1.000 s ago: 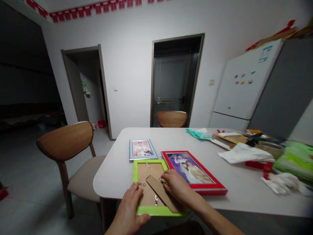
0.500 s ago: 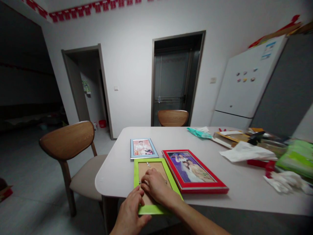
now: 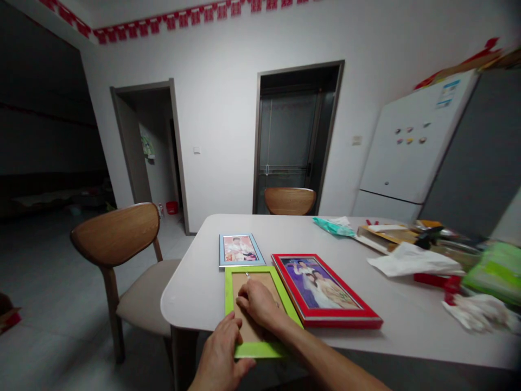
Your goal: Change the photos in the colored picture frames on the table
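Note:
A lime green picture frame [image 3: 230, 293] lies face down at the near edge of the white table [image 3: 195, 293], its brown backing board up. My left hand [image 3: 222, 355] rests flat on the frame's near left corner, fingers stretched out. My right hand [image 3: 257, 304] lies on the backing board with its fingers curled at a small metal clip near the frame's far edge. A red frame [image 3: 325, 290] with a photo lies just to the right. A small blue frame [image 3: 239, 250] lies beyond the green one.
A wooden chair [image 3: 122, 255] stands left of the table and another chair [image 3: 290, 200] at its far end. Papers, a green packet [image 3: 494, 271], white cloth and other clutter cover the table's right side. A white fridge [image 3: 411, 146] stands at the right wall.
My right hand has slid from the frame's right side across the backing board toward its far left part. The brown easel strut, seen lifted before, is now hidden under my hand.

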`<action>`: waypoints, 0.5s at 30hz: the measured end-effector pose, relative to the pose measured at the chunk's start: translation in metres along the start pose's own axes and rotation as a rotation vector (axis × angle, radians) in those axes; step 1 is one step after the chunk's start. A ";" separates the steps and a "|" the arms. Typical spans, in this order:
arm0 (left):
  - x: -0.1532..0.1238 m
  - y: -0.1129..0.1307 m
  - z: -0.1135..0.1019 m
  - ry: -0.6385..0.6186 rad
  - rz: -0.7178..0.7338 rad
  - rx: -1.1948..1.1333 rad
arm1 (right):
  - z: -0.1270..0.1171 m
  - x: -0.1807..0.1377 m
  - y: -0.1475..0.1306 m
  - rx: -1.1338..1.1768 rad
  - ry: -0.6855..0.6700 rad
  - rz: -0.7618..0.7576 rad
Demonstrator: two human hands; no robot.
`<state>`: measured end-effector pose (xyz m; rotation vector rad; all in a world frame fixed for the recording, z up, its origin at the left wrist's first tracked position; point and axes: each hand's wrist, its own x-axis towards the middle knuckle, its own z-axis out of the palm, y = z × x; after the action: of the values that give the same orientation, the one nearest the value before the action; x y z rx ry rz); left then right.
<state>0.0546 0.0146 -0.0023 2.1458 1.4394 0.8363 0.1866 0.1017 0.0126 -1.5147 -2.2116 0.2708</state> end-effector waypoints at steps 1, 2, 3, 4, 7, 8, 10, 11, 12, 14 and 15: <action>0.000 -0.001 0.000 -0.003 0.001 0.000 | -0.001 0.004 0.004 0.007 -0.001 0.003; 0.000 -0.002 0.001 -0.006 0.003 0.000 | -0.002 0.008 0.009 0.002 0.016 0.015; 0.000 -0.003 0.001 -0.008 0.005 -0.002 | -0.003 0.012 0.014 -0.011 0.045 0.033; 0.001 -0.004 0.000 -0.013 0.008 -0.004 | -0.004 0.017 0.018 -0.028 0.076 0.054; 0.002 -0.006 -0.001 -0.034 0.017 -0.002 | -0.001 0.029 0.031 -0.072 0.110 0.112; 0.002 -0.006 -0.002 -0.041 0.020 -0.002 | 0.000 0.031 0.034 -0.083 0.113 0.128; 0.002 -0.006 -0.003 -0.051 0.023 -0.001 | 0.003 0.035 0.037 -0.096 0.116 0.148; 0.002 -0.006 -0.003 -0.053 0.026 -0.002 | 0.005 0.035 0.038 -0.098 0.113 0.151; 0.003 -0.006 -0.004 -0.055 0.029 -0.004 | 0.005 0.035 0.038 -0.099 0.109 0.151; 0.003 -0.005 -0.004 -0.060 0.030 -0.008 | 0.006 0.033 0.035 -0.100 0.099 0.136; 0.003 -0.005 -0.005 -0.061 0.030 -0.008 | 0.006 0.032 0.033 -0.099 0.094 0.126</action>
<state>0.0490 0.0191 -0.0012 2.1726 1.3743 0.7788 0.2015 0.1446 0.0020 -1.6878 -2.0876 0.1275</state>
